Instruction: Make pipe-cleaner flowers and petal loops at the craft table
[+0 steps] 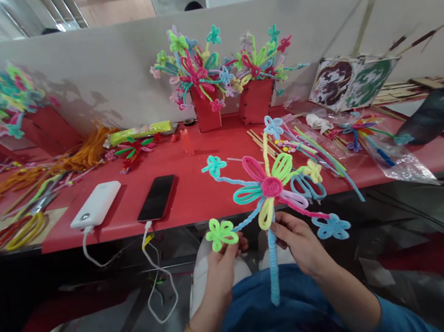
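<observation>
A multicoloured pipe-cleaner flower (pixel 271 186) is held up over my lap, just off the table's front edge. Its round pink centre has looped petals, and twisted arms with small flowers at their tips spread out from it. My right hand (pixel 304 243) pinches the top of its blue wrapped stem (pixel 274 271), which hangs down tilted slightly left. At the lower left tip, my left hand (pixel 222 266) is closed at the small green flower (pixel 221 233); the flower partly hides those fingertips. Blue-handled scissors (pixel 308 187) lie behind the petals.
On the red table (pixel 192 194) are a white power bank (pixel 96 204) and a black phone (pixel 158 198), both with cables hanging off the front. Yellow- and red-handled scissors (pixel 27 230) lie left. Red vases (pixel 208 112) of pipe-cleaner flowers stand behind; a dark bottle (pixel 432 114) leans right.
</observation>
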`<state>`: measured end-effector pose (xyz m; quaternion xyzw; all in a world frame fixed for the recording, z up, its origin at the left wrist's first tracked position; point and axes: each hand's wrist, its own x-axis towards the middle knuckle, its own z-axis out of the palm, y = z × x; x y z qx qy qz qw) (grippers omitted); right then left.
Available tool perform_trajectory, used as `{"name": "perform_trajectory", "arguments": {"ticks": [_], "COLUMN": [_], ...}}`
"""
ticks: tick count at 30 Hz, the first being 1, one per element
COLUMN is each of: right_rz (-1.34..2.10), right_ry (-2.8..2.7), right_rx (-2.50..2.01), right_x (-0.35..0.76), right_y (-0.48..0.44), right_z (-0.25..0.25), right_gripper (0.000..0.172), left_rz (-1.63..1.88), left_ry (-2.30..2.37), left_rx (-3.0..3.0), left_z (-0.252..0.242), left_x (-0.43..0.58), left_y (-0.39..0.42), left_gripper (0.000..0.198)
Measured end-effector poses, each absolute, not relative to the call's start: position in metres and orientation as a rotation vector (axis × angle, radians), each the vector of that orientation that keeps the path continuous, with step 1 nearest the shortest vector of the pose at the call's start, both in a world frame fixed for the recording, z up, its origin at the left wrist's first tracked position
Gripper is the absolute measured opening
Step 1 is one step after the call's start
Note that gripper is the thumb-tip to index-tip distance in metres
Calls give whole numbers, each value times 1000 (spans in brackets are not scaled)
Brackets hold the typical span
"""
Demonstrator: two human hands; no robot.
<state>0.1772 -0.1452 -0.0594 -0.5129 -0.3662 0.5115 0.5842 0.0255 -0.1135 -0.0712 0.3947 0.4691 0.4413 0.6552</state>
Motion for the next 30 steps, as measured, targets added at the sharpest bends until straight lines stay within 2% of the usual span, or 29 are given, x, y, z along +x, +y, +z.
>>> {"name": "perform_trajectory", "arguments": {"ticks": [5,12,16,21,30], "right_rz": [1156,1148,1170,1177,1292], "right_ry": [-945,-976,-1024,-1081,-1041], "right_rx": [-1218,-1292,-1319,-1321,-1258], "right_x": [168,159,157,155,156], "right_y": [-142,-137,-137,-140,-145], "right_z": [-60,-64,-67,-71,-67], "right_gripper": [18,14,12,10,15], "left_rz": [988,1163,1103,1045,1221], "left_ry": [913,984,935,931,1137], "left_rx": [964,904,938,929,912], "left_z": [-57,-56,-52,-48,-56], "left_x": [47,54,55,55,47], "left_y": [-122,-122,-125,-127,-121], "left_gripper": [27,13,8,7,7]}}
